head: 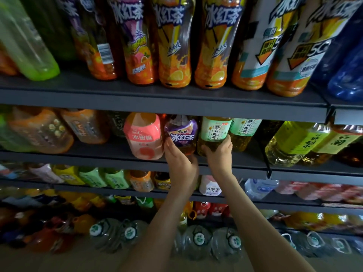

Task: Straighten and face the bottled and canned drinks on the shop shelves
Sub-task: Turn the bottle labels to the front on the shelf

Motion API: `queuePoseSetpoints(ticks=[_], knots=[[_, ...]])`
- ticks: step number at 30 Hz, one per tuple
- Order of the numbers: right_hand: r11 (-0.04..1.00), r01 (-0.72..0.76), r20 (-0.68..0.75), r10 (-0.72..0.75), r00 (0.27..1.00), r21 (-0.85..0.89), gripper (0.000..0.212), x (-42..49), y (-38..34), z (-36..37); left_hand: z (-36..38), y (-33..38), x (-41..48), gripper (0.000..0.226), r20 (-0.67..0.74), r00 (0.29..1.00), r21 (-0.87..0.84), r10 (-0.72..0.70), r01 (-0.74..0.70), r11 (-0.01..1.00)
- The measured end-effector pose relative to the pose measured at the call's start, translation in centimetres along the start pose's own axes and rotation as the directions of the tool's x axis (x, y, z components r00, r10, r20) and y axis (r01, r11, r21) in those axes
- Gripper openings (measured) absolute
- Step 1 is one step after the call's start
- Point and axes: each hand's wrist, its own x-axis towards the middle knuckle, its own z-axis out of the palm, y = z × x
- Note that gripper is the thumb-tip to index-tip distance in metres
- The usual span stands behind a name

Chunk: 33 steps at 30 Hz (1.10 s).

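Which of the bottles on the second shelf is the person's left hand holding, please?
The purple-labelled bottle, gripped low by the left hand; it stands between the pink-labelled bottle and the green-labelled bottle in the right hand.

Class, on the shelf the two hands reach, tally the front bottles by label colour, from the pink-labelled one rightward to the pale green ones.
Pink-label bottle: 1
Purple-label bottle: 1
Pale green-label bottles: 2
Total: 4
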Motion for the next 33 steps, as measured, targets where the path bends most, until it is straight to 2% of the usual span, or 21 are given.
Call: queuePoseSetpoints(ticks=[2,7,11,17,24,30,33], knots=[[0.997,-0.014,0.03,0.017,0.999,-0.08,0.077,-1.4,0.4,-1.1,-1.1,0.0,-0.8,0.072,0.036,0.999,0.043,-0.008,0.007,0.999],[0.981,-0.106,0.096,0.123,0.988,-0.162,0.06,-6.3,0.8,-2.6,-4.7,-1.1,-2.9,0.055,0.17,0.975,0.158,-0.145,0.118,0.98],[0.985,0.043,0.245,-0.002,0.97,-0.165,0.031,-9.3,-2.3,-1.2,-9.1,-1.2,-3.5,0.041,0.153,0.958,0.156,-0.243,0.219,0.963],[0.969,0.235,0.381,-0.19,0.905,-0.075,0.025,-12.7,-10.5,3.2,-18.0,-2.1,-0.9,0.037,0.095,0.918,0.16,-0.386,0.368,0.916],[0.942,0.335,0.479,-0.303,0.824,0.019,0.021,-17.4,-18.9,11.3,-30.6,-6.5,2.5,0.032,0.081,0.929,0.117,-0.361,0.351,0.929],[0.95,0.313,0.488,-0.273,0.829,0.001,0.019,-22.9,-23.3,21.7,-40.7,-14.2,4.7,0.029,0.043,0.9,0.159,-0.435,0.423,0.892],[0.939,0.343,0.484,-0.319,0.815,0.042,0.017,-25.6,-26.6,26.9,-46.5,-16.9,6.4,0.024,-0.004,0.903,0.116,-0.429,0.427,0.897]])
